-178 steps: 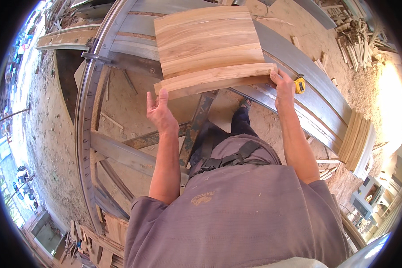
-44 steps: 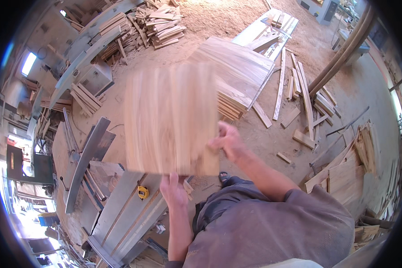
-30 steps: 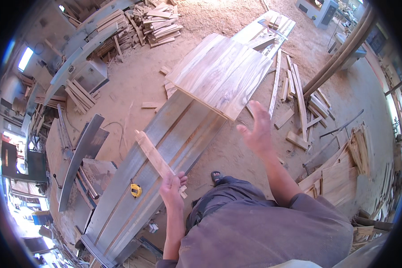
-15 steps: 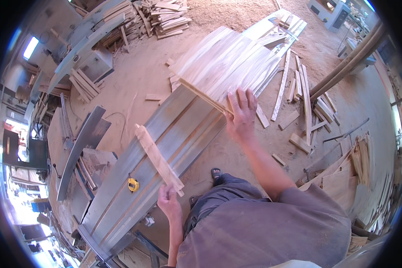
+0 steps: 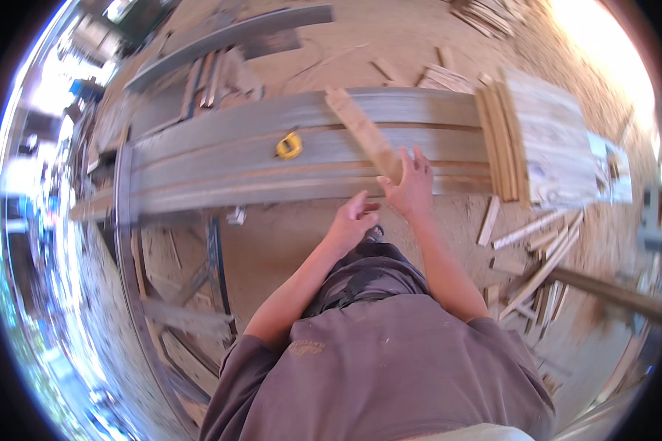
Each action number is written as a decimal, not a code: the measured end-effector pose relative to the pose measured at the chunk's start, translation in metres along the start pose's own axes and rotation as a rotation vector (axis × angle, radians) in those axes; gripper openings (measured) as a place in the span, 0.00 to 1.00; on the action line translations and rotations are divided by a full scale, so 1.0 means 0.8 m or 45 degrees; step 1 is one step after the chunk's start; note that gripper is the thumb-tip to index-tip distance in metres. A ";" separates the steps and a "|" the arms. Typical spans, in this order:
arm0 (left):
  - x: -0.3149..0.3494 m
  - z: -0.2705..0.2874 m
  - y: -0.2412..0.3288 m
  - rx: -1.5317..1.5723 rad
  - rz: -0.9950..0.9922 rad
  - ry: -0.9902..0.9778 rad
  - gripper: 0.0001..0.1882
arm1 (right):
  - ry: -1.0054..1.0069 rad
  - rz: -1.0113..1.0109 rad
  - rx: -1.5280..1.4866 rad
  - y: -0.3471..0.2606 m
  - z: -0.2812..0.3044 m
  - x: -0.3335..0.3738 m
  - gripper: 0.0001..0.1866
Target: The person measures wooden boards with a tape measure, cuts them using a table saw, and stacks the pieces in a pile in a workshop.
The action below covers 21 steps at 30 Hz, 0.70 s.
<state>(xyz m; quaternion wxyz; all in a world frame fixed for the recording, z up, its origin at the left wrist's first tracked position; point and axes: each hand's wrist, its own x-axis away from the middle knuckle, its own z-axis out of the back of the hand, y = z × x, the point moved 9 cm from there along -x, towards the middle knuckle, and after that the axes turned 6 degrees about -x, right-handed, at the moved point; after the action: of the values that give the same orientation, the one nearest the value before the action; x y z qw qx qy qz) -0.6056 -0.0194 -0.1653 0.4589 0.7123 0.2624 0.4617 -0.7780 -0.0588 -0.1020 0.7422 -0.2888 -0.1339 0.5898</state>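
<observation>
Sawdust-floored workshop, long grey table [image 5: 221, 158]: wood strip [image 5: 364, 132] laid diagonally on it, near end gripped by right hand [image 5: 412, 187], left hand [image 5: 353, 224] loosely curled and empty just beside; stacked boards [image 5: 544, 140] parked at right end, placement judged unfinished.

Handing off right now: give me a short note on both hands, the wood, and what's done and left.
Right hand: fingers on the near end of a short wooden strip lying across the long grey rails; grip unclear.
Left hand: empty, loosely curled, beside the right hand.
Glued board panel: resting on the rails at the right end.
Yellow tape measure: on the rails, left of the strip.
Done: panel is down on the rails.
Left: the strip, not yet lifted.
</observation>
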 end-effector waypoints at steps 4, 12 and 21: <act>0.031 0.068 -0.028 -0.162 -0.043 0.181 0.34 | -0.115 0.061 0.227 -0.003 -0.049 -0.017 0.46; 0.212 0.252 -0.100 -0.171 -0.083 0.998 0.26 | -0.008 -0.049 0.618 0.013 -0.059 -0.038 0.37; 0.429 0.281 -0.139 0.008 -0.026 1.726 0.25 | -0.248 0.917 0.278 -0.164 -0.147 0.038 0.32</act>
<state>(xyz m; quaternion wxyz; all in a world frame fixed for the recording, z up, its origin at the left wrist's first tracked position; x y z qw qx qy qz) -0.2481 0.2108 -0.1563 0.1952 0.2640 0.5001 0.8013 -0.6017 -0.0800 -0.1236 0.4978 -0.1792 -0.0304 0.8481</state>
